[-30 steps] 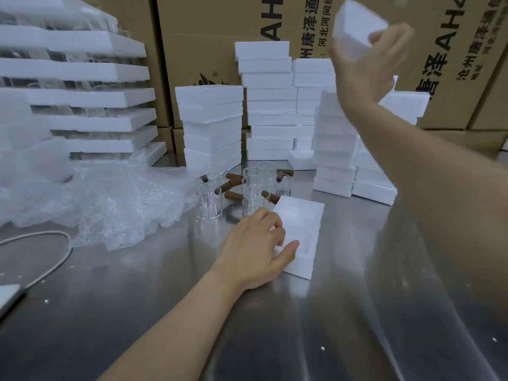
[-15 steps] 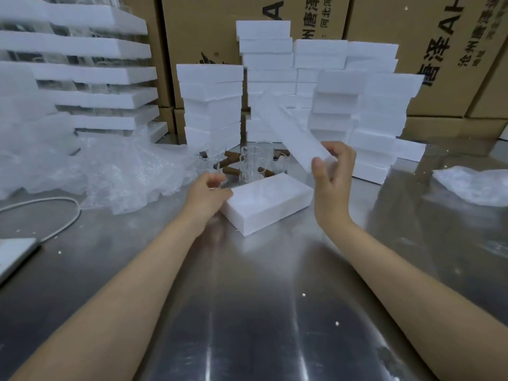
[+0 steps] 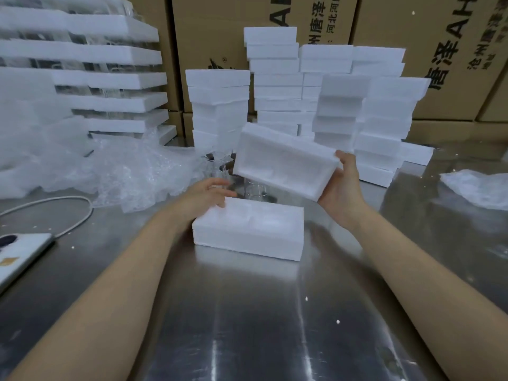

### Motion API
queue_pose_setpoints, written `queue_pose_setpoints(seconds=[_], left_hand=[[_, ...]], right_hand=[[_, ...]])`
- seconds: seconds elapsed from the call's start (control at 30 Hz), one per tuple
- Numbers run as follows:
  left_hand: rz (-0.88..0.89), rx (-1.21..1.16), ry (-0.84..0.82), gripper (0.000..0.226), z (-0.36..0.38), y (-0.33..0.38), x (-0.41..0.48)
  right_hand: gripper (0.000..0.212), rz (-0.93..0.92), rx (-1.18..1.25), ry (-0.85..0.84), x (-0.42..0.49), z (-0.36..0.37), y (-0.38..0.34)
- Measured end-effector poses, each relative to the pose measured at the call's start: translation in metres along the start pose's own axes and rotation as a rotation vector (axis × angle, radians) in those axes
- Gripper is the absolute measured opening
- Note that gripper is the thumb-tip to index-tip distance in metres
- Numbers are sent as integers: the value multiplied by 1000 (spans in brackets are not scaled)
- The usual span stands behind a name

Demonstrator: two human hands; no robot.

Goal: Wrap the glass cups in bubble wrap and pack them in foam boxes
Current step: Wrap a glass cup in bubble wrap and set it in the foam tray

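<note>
A white foam box half (image 3: 248, 229) lies on the steel table in front of me, hollow side up. My left hand (image 3: 210, 195) rests on its far left corner with relaxed fingers. My right hand (image 3: 342, 185) grips the right end of a second foam half (image 3: 283, 160), held tilted in the air above the first, its hollow facing me. Clear glass cups (image 3: 217, 166) with brown handles stand just behind, partly hidden by the lifted foam. Crumpled bubble wrap (image 3: 121, 171) lies to the left.
Stacks of foam boxes (image 3: 365, 114) stand at the back in front of cardboard cartons (image 3: 450, 59). Foam trays (image 3: 90, 78) with glassware are stacked far left. A white cable (image 3: 68, 204) and a flat device (image 3: 19, 254) lie at left; more wrap (image 3: 478, 185) at right.
My right hand brought a foam half down from the stack and turned its hollow toward me. The foam half on the table has slid closer and turned, with my left hand at its corner.
</note>
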State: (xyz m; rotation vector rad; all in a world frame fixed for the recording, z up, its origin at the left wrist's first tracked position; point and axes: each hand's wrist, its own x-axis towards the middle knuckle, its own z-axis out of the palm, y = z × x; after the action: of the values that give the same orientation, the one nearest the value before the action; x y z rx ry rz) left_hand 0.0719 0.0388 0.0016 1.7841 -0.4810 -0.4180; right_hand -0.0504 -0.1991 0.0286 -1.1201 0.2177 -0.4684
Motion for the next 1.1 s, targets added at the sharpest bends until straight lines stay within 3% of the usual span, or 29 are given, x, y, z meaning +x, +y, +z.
queue_pose_setpoints(seconds=[0.13, 0.2, 0.3, 0.4, 0.57, 0.63, 0.73, 0.8, 0.87, 0.93, 1.03, 1.1], left_hand=[[-1, -179, 9, 70, -1, -3, 3], [28, -212, 14, 70, 3, -2, 6], [19, -235, -48, 74, 7, -2, 8], [-24, -253, -49, 72, 6, -4, 8], [55, -233, 19, 77, 7, 2, 2], [83, -158, -17, 60, 5, 5, 0], [5, -31, -144, 34, 0, 4, -4], [-87, -24, -199, 36, -3, 2, -6], [-128, 38, -239, 53, -5, 3, -7], [-157, 129, -287, 54, -7, 6, -7], [-140, 234, -330, 48, -10, 7, -8], [-93, 394, -262, 47, -9, 6, -10]], right_hand=[[35, 183, -74, -57, -1, 1, 4], [30, 186, -200, -49, -1, 0, 6], [27, 63, -487, -33, -1, 4, 10], [27, -10, -621, 39, 0, 8, 15], [31, -435, -925, 85, 2, 5, 19], [24, -528, -970, -1, -2, 5, 15], [19, -382, -1107, -385, -8, 8, 3], [53, -155, -1279, -652, -14, 9, -3], [84, -15, -1390, -787, -17, 9, -7], [86, 4, -1453, -809, -17, 6, -8], [60, -85, -1463, -693, -13, -1, -4], [45, -170, -1444, -576, -9, -4, 1]])
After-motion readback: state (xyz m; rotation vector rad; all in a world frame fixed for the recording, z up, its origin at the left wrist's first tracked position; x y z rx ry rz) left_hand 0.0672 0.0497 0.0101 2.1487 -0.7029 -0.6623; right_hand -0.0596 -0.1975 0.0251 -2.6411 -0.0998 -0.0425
